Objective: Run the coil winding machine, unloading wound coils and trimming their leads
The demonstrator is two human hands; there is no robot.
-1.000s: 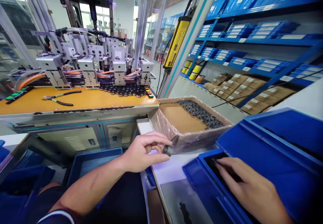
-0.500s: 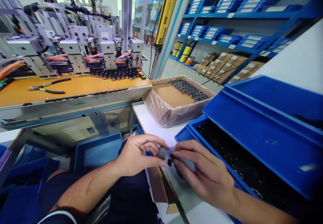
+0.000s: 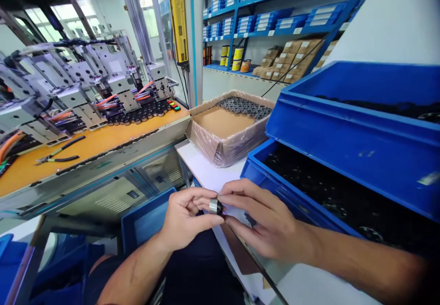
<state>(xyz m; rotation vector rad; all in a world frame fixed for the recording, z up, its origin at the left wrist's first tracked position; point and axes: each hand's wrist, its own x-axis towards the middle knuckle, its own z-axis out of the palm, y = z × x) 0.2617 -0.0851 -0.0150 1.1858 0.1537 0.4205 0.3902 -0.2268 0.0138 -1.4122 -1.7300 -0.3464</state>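
A small silver metal ring with fine ridges (image 3: pixel 213 206) is between the thumb and fingers of my left hand (image 3: pixel 187 211). At the ring's right end sits a small black part (image 3: pixel 219 207), touching it; how far it goes in I cannot tell. My right hand (image 3: pixel 263 220) has its index finger and thumb around that black part from the right. Both hands are held close together over the white table's front edge, above my lap.
Blue bins (image 3: pixel 319 195) of black parts are stacked at the right. Behind my hands stands a plastic-lined carton (image 3: pixel 220 151) with rows of dark parts. Cutting pliers (image 3: pixel 62 153) lie on the orange bench (image 3: pixel 113 146) at the left, before a machine (image 3: pixel 92 85).
My right hand has brought the black part leftward against the metal ring; before, a gap showed between them. The camera view has turned to the right and tilted.
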